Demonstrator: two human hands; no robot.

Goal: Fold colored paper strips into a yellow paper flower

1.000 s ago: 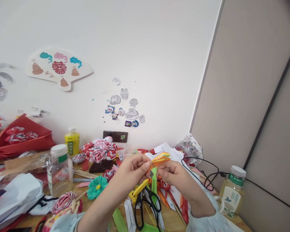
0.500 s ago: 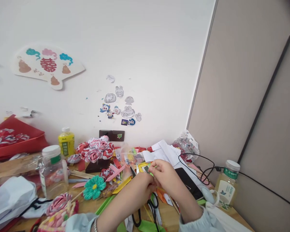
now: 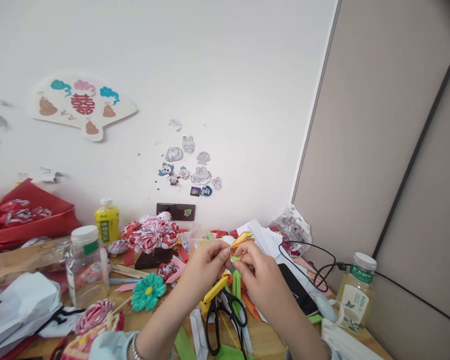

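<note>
My left hand [image 3: 207, 265] is closed in a pinch at the lower end of a small fan-like bundle of orange and yellow paper strips [image 3: 243, 239]. My right hand [image 3: 255, 269] meets it from the other side, thumb and fingertips closed on the same bundle. A bit of green shows between the fingertips, too small to name. Below the hands lie black-handled scissors [image 3: 213, 327], their blades hidden. A folded yellow paper strip [image 3: 215, 290] rests by the left wrist, and green paper [image 3: 183, 345] lies on the wooden table.
At left stand a clear jar [image 3: 86, 272] and a yellow drink bottle [image 3: 107, 222], near a turquoise flower [image 3: 148, 291] and red-white fabric-like roses [image 3: 152, 232]. To the right are a black flat device [image 3: 294, 290], a cable [image 3: 333, 262], and a labelled bottle [image 3: 356, 295].
Both hands have lifted slightly and drawn apart, so the orange and yellow bundle now shows between them. The scissors below are more exposed. The view has shifted a little to the left.
</note>
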